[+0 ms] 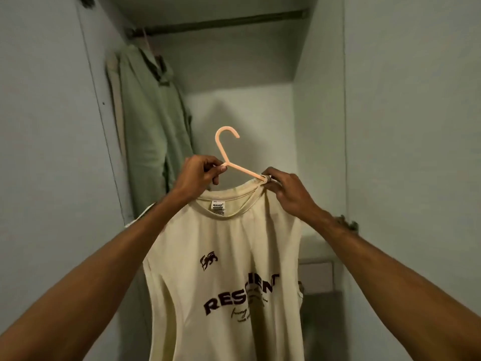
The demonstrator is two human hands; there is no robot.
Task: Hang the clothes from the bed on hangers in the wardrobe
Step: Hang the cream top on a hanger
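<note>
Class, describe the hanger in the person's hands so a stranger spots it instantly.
Inside the wardrobe, below the rail, the left hand grips a peach hanger above a cream shirt. Its hook catches nothing, while the green shirt hangs from the rail.

Cream T-shirt [223,282] with dark "RES…" print, small chest emblem and neck label showing hangs upright mid-frame, near side of the open wardrobe [247,110]. Peach plastic hanger [221,147] is tilted, hook up and curling right, its right arm running bare down into the raised collar. Far left, green shirt [153,121] hangs from dark rail [223,23] up top.
</note>
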